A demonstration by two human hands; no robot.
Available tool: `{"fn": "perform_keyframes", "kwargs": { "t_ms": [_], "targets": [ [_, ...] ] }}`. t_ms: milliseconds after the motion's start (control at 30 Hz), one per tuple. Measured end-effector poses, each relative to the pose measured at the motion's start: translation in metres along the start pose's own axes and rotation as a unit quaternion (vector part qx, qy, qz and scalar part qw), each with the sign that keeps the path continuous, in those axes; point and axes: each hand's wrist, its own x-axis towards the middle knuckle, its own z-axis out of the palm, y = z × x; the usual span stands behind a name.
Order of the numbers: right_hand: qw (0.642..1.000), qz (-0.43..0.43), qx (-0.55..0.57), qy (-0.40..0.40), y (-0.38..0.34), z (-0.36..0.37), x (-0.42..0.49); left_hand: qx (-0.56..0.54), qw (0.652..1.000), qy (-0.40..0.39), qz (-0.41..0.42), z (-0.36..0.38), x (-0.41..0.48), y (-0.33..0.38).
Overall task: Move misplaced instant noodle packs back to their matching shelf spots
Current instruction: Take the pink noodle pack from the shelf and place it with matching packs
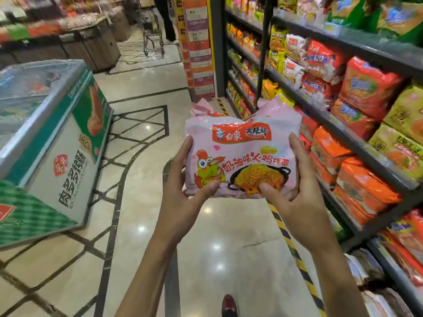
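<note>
At far left stands a chest freezer (52, 143) on the tiled floor (142, 225). My left hand (183, 191) grips the left edge of the pink noodle multipack (242, 156), fingers curled behind it, thumb pressed on the front near the chicken cartoon. My right hand (295, 186) grips the right edge likewise, thumb on the printed pan. The pack is held above the aisle floor, printed face toward me, text upright, long axis running left to right. At right, the shelving (357, 138) carries orange, red and yellow noodle packs.
</note>
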Motion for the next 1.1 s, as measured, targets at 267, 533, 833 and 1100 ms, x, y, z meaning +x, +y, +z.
{"fn": "perform_keyframes", "kwargs": {
  "t_ms": [267,533,833,1100],
  "targets": [
    [0.998,-0.011,0.015,-0.056,0.03,0.029,0.155,0.018,0.999,0.031,-0.005,0.0,0.136,-0.023],
    [0.995,0.004,0.055,-0.081,0.072,0.057,0.295,0.02,0.999,0.028,-0.017,0.005,0.272,-0.071],
    [0.999,-0.031,-0.003,-0.039,0.11,0.084,0.486,-0.034,0.999,-0.006,0.016,0.017,0.479,-0.144],
    [0.998,-0.049,-0.034,-0.015,0.141,0.092,0.635,-0.052,0.997,-0.051,0.037,0.039,0.641,-0.175]
  ]
}}
